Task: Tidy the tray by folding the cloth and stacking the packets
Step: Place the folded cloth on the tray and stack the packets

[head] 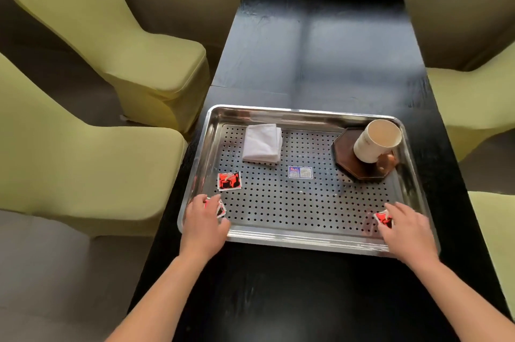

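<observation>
Steel perforated tray is set on the black table, long side across the view.

- cloth: white, already folded into a neat square, laid flat at the tray's far-left.
- middle packet: red, laid flat on the perforated floor near the left wall, between the cloth and the left hand. Not touched by anything.
- left packet: red, at the near-left corner, mostly covered by the left hand. Fingers are curled down over it and held close together; the packet edge is seen sticking out on the inner side. Read as gripped.
- right packet: red, at the near-right corner, tilted, partly hidden under the right hand. Fingers are lightly spread and extended onto it; contact is seen, but pinch vs. plain touch cannot be told.
- Packets are well apart; none stacked.

Both forearms are brought in over the near table edge, with the wrists crossing the tray's near rim.

Also on the tray: a blue-white label near the centre, and a cream cup on a dark octagonal coaster at the far-right corner. Green chairs are placed along both sides of the table.
</observation>
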### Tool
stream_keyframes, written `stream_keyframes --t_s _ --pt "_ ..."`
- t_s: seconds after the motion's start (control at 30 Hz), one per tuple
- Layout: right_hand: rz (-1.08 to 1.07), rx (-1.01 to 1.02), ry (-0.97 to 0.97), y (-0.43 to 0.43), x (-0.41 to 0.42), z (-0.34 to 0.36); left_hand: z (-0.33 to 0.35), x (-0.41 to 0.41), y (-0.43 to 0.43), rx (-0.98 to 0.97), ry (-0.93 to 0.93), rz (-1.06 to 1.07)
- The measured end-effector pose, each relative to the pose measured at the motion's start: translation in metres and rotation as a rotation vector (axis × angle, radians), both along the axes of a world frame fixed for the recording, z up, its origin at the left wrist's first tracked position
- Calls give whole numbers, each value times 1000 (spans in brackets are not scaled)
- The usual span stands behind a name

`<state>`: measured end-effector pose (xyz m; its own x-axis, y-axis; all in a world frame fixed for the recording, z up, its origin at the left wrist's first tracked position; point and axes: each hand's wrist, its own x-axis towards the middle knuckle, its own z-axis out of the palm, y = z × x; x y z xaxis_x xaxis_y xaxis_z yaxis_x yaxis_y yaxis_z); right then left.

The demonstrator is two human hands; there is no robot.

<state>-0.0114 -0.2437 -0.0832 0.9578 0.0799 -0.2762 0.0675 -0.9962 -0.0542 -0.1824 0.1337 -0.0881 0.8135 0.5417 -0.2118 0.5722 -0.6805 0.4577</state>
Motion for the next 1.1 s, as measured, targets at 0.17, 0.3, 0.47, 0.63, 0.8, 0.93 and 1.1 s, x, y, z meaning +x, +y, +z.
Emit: stream_keyframes --t_s 0.17,0.3,0.47,0.63,0.8,0.93,1.1 --pt "-76 37 113 -16 -4 -14 -10 21 5 47 325 3" --pt "-108 41 95 -15 1 -22 -14 24 2 37 385 1" --pt "-147 99 75 -5 0 -27 -16 25 -7 -20 365 0" --pt "-116 151 66 13 -5 -31 -18 25 -12 1 349 -27" --pt "-19 207 101 52 -21 -33 -22 34 -33 6 345 -108" --pt "77 244 113 95 -33 -36 -23 45 -54 21 374 -185" --pt "136 339 158 134 -43 -38 -24 52 -57 -84 365 -251"
